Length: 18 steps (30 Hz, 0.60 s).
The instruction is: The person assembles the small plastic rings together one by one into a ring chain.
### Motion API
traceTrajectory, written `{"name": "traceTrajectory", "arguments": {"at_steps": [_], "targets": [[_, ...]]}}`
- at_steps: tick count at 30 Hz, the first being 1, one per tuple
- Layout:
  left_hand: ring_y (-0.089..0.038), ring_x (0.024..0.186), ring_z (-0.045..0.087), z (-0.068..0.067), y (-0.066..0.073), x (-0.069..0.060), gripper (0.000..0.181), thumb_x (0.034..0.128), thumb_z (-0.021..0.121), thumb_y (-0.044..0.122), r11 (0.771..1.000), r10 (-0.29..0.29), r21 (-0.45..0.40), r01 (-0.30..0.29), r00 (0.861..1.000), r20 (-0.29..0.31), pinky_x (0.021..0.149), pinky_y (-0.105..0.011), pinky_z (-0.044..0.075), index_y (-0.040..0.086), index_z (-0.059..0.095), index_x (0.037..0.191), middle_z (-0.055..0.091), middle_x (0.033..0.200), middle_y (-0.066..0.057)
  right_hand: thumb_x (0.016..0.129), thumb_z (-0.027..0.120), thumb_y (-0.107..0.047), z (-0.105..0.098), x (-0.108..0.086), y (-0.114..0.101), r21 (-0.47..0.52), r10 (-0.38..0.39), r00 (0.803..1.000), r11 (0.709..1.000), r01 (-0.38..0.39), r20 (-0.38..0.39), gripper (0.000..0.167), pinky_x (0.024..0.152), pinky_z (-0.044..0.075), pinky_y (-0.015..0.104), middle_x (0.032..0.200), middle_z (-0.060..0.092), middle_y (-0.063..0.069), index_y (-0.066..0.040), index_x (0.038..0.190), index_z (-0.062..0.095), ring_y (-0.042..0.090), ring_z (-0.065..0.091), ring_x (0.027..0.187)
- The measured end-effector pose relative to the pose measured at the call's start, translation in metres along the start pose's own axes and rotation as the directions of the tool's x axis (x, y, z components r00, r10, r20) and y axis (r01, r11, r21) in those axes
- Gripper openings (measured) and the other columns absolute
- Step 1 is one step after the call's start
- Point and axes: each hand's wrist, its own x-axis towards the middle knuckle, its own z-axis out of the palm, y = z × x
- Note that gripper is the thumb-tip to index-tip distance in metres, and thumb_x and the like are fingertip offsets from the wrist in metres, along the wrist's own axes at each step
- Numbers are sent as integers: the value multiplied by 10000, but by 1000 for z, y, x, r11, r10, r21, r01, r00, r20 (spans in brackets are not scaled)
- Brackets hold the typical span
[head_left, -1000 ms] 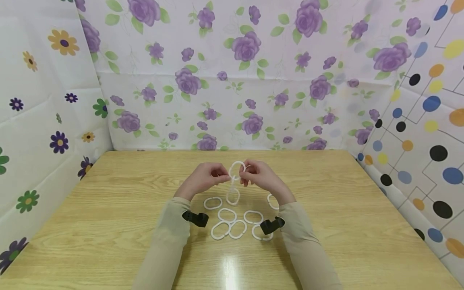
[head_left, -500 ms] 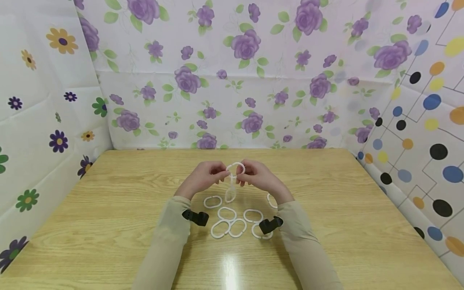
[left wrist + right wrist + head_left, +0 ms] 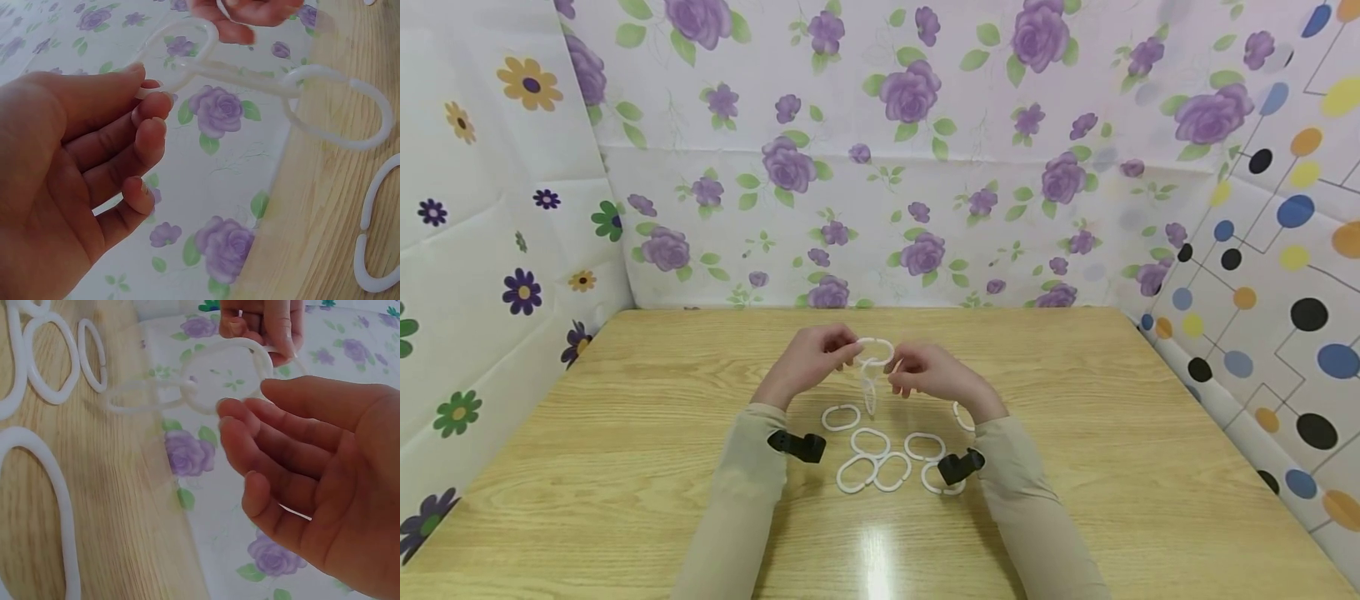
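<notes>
Broadly, a cloth of purple flowers [image 3: 861,217] closes the far side, with a daisy cloth [image 3: 482,183] on the left and a dotted cloth [image 3: 1270,250] on the right. Between them stands a wooden bench [image 3: 625,467]. Two pale sleeves [image 3: 737,504] reach over it from the near side, a black camera [image 3: 797,447] strapped at each wrist. The left hand [image 3: 805,360] pinches the left end of a white top ring [image 3: 214,39] above the bench. The right hand [image 3: 936,373] is partly spread, fingers loosely bent, just beside that ring's right end; nothing shows in its grip, and I cannot tell whether it touches. A middle ring [image 3: 240,78] hangs through the top one, and a lowest ring [image 3: 359,147] hangs from that. Nearer, more loose rings [image 3: 850,492] lie on the bench. With apparently one pinch bearing all three, a slipping thumb could drop the chain. A bump from the right could set it swinging. The lowest ring looks split at one spot, so twisting might unhook it.
</notes>
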Motion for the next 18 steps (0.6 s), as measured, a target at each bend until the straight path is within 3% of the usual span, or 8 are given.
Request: {"name": "traceTrajectory", "arguments": {"at_steps": [3, 6, 10, 15, 18], "targets": [[-191, 693, 608, -2, 1, -2, 174, 977, 592, 257, 1000, -2, -6, 2, 1000, -26, 657, -303, 505, 105, 678, 972, 671, 822, -142, 956, 587, -126, 3, 0, -1, -49, -19, 997, 999, 23, 81, 167, 734, 547, 390, 882, 718, 137, -1, 1059, 628, 181, 665, 749], [-216, 703, 618, -4, 1, -3, 172, 978, 589, 238, 1000, 6, -10, -6, 999, -50, 659, -303, 505, 90, 677, 963, 668, 820, -155, 944, 613, -145, 6, -1, -2, -141, -48, 985, 987, 71, 164, 180, 787, 545, 336, 933, 715, 97, -9, 1059, 638, 109, 653, 813], [-224, 707, 621, -7, -1, -3, 201, 980, 586, 224, 1000, 17, -19, -19, 997, -74, 660, -289, 501, 44, 675, 987, 667, 825, -169, 918, 635, -141, 14, 1, -6, -221, -57, 957, 968, 123, 285, 229, 851, 513, 271, 1073, 689, 62, -56, 1130, 639, 135, 646, 968], [-334, 757, 634, -9, -3, -3, 217, 983, 580, 230, 998, 15, -56, -19, 997, -78, 682, -309, 513, 34, 672, 997, 660, 826, -177, 848, 669, -53, 30, 6, -13, -185, -82, 893, 966, 181, 442, 431, 954, 488, 331, 1271, 612, 77, -87, 1270, 585, 237, 588, 1143], [-361, 778, 634, -10, -4, -3, 210, 986, 575, 240, 998, 13, -64, -17, 997, -70, 695, -321, 519, 54, 672, 989, 660, 842, -198, 787, 714, -13, 40, 9, -17, -236, -83, 848, 943, 237, 523, 540, 1019, 437, 324, 1310, 566, 48, -122, 1296, 573, 230, 531, 1195]]}}
